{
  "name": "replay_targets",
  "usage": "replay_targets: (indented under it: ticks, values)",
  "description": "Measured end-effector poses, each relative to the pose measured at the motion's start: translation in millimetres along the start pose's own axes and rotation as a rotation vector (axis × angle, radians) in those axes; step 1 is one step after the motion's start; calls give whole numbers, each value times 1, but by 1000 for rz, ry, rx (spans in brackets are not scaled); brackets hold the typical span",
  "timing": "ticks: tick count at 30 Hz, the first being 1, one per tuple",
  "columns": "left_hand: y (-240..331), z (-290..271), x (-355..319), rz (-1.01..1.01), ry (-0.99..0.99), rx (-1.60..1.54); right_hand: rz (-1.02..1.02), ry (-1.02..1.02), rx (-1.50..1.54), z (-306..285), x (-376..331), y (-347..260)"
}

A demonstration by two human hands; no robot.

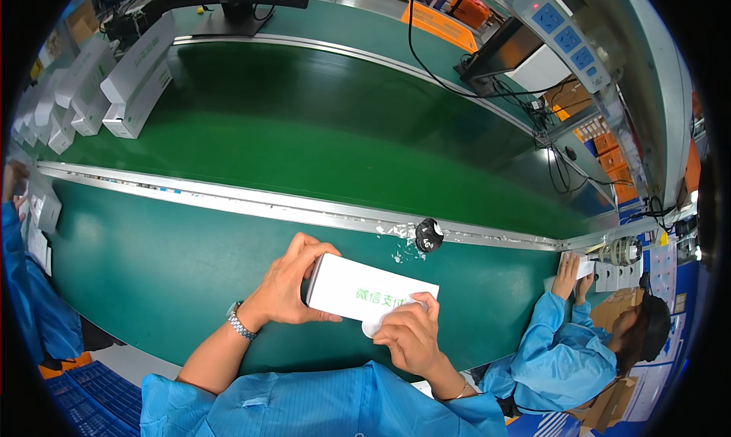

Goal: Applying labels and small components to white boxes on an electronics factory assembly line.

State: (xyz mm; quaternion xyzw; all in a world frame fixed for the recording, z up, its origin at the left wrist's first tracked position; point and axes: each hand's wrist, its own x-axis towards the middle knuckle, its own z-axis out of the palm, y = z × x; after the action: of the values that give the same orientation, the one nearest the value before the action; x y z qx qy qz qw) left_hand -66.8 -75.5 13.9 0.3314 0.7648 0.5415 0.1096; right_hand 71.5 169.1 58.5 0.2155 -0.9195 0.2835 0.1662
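A white carton (343, 285) with green print lies across the space between my hands, tilted slightly down to the right. My left hand (293, 281) grips its left end, thumb along the lower edge and fingers over the top. At the lower right edge of the carton, my right hand (410, 334) is closed with the fingers curled. Between its fingertips and the carton shows a small white rounded piece (371, 328), whose kind I cannot make out. Beyond the carton sits a round black object (429, 235) with white marks, with white scraps (403, 235) scattered beside it.
A metal rail (228, 199) separates my green worktop (152, 247) from the green belt (304, 125) behind. White cartons (137, 94) stand at far left. Co-workers in blue sleeves (548, 330) work on both sides. A power strip (560, 33) hangs upper right.
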Motion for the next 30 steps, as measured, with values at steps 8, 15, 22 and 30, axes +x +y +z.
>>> replay_targets:
  ticks: [8,15,22,30]
  values:
    - [0,1,0,-12,-7,5,-20,-96,151,-10,4,12]
    - [-1,1,0,7,6,-5,60,-80,567,-22,3,18]
    - [7,-9,-7,-90,22,31,516,436,826,-28,-4,55]
    - [-11,-130,-139,-396,533,136,812,483,712,3,-7,119]
